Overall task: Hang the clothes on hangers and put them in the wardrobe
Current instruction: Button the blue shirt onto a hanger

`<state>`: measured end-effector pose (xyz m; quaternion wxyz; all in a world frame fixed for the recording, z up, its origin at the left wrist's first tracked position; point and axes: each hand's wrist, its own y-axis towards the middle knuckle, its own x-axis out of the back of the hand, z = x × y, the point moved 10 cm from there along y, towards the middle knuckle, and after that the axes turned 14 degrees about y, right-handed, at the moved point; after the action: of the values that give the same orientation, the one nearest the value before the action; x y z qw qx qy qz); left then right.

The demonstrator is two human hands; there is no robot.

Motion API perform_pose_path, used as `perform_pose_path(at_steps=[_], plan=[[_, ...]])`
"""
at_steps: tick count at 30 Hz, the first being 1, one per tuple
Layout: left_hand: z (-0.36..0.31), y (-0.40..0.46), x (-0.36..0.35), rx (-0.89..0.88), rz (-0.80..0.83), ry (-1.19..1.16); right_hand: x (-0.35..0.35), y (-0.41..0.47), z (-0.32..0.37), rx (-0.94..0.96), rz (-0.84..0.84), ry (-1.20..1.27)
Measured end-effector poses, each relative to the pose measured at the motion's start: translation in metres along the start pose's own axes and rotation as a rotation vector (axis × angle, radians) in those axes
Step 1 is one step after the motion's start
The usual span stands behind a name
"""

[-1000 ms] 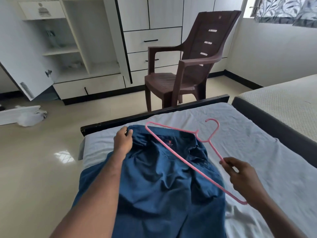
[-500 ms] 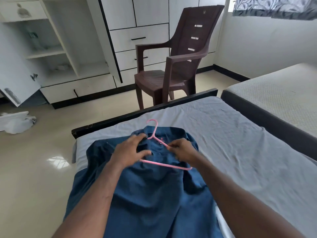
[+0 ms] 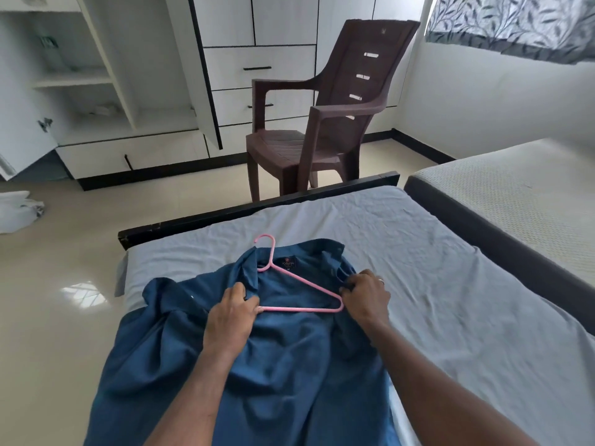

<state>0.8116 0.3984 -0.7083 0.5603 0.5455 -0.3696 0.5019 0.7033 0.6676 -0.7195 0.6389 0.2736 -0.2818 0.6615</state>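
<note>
A dark blue shirt [image 3: 283, 355] lies spread open on the bed [image 3: 450, 284], collar toward the footboard. A pink hanger [image 3: 302, 286] rests on its inner back, hook sticking out past the collar. My left hand [image 3: 233, 312] holds the shirt's left front edge where the hanger's left end lies under the cloth. My right hand [image 3: 365, 296] pinches the shirt's right shoulder fabric just beside the hanger's right corner. The white wardrobe [image 3: 106, 91] stands open at the back left.
A brown plastic chair [image 3: 322, 123] stands between the bed's black footboard [image 3: 257, 207] and the wardrobe drawers. A second bed [image 3: 515, 194] lies on the right. A white bundle [image 3: 16, 210] sits on the tiled floor at the left.
The hanger went from being held up in my right hand to lying inside the shirt. Both hands have spread apart to the shirt's shoulders, and the hanger's left end has gone under the cloth.
</note>
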Motion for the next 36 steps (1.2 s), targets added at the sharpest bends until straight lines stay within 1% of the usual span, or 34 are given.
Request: perform_pose_path(at_steps=[3, 6, 7, 8, 10, 12, 13, 15, 17, 18, 20, 22, 23, 25, 27, 30, 32, 34, 36], plan=[[-0.004, -0.006, 0.007, 0.08, -0.002, 0.052, 0.013, -0.001, 0.036, 0.191, -0.007, 0.02], [-0.005, -0.01, 0.014, 0.16, 0.015, 0.042, 0.029, -0.031, 0.082, 0.495, -0.095, -0.038], [-0.009, -0.01, 0.016, 0.17, 0.021, 0.041, 0.025, -0.048, 0.092, 0.573, -0.081, -0.036], [-0.018, -0.008, 0.018, 0.166, 0.013, 0.033, 0.014, -0.067, 0.101, 0.629, -0.026, -0.04], [-0.043, -0.011, 0.02, 0.132, 0.021, 0.045, -0.027, -0.099, 0.105, 0.7, 0.133, -0.056], [-0.063, -0.02, 0.015, 0.128, 0.081, 0.033, -0.064, -0.115, 0.093, 0.637, 0.28, -0.02], [-0.065, -0.025, 0.009, 0.154, 0.108, -0.011, -0.073, -0.114, 0.084, 0.568, 0.311, 0.033], [-0.06, -0.034, 0.001, 0.185, 0.103, -0.169, -0.072, -0.111, 0.071, 0.473, 0.266, 0.129], [-0.049, -0.043, 0.004, 0.21, -0.001, -0.376, -0.062, -0.108, 0.063, 0.394, 0.193, 0.208], [-0.043, -0.048, 0.007, 0.226, -0.052, -0.412, -0.058, -0.108, 0.061, 0.366, 0.163, 0.249], [-0.027, -0.066, 0.008, 0.321, -0.126, -0.356, -0.054, -0.108, 0.059, 0.327, 0.099, 0.299], [-0.014, -0.084, 0.008, 0.429, -0.146, -0.321, -0.052, -0.108, 0.055, 0.304, 0.042, 0.317], [-0.011, -0.089, 0.009, 0.451, -0.162, -0.321, -0.053, -0.108, 0.054, 0.291, 0.029, 0.333], [-0.014, -0.096, 0.011, 0.437, -0.209, -0.362, -0.056, -0.112, 0.053, 0.271, 0.028, 0.373], [-0.027, -0.099, 0.016, 0.376, -0.261, -0.415, -0.058, -0.121, 0.054, 0.263, 0.046, 0.415], [-0.042, -0.114, 0.017, 0.32, -0.29, -0.481, -0.057, -0.137, 0.05, 0.284, 0.063, 0.431], [-0.042, -0.12, 0.017, 0.304, -0.315, -0.509, -0.053, -0.138, 0.044, 0.254, 0.037, 0.509], [-0.036, -0.123, 0.018, 0.346, -0.32, -0.585, -0.052, -0.131, 0.034, 0.146, -0.017, 0.633], [-0.024, -0.124, 0.014, 0.481, -0.284, -0.695, -0.058, -0.128, 0.027, 0.059, -0.052, 0.717]])
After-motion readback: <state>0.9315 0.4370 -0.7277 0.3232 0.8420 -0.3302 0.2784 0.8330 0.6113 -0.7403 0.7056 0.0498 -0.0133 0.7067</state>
